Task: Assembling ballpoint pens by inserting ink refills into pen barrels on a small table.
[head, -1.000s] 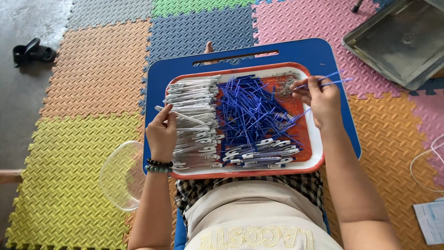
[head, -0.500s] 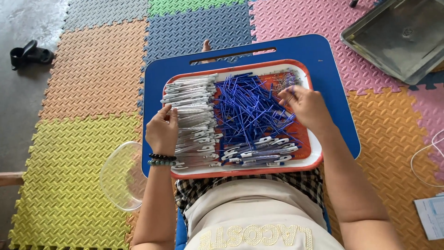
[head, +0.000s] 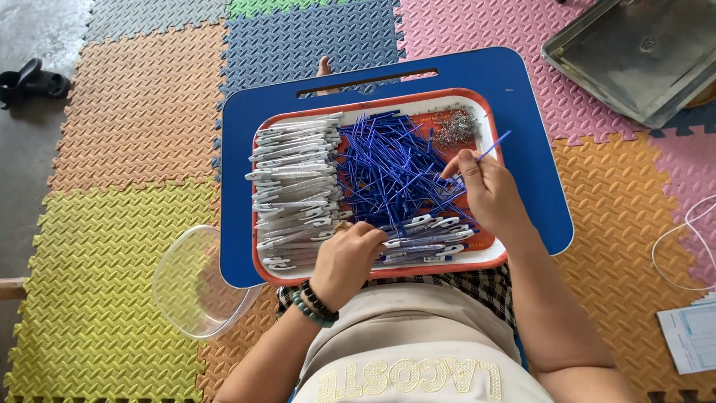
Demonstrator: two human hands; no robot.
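Interlocking foam floor mats (head: 127,127) in orange, yellow, blue and pink fill the room's floor, with a metal tray (head: 634,60) at the upper right of the frame, a dark sandal (head: 30,78) at the upper left, a clear plastic bowl (head: 198,283) at lower left, and a white cord (head: 682,239) and a printed sheet (head: 690,336) at the right edge. At centre a seated person works over a blue lap desk (head: 514,97) bearing a red-rimmed tray (head: 373,98). White pen barrels (head: 294,179) lie stacked along the tray's left half and bottom edge; loose blue refills (head: 388,168) are heaped in the middle, and a small pile of tiny metal springs (head: 455,130) sits in its upper right corner. The right hand (head: 488,194) pinches one blue refill (head: 496,144) between thumb and fingers, its tip slanting toward the upper right. The left hand (head: 347,261), beaded bracelets at the wrist, rests with fingers curled on the barrels near the tray's lower edge; whether it has one clamped cannot be told. The refill looks light, thin and slightly bendable, likely smooth enough to slip, best taken near mid-length with the fingertips.
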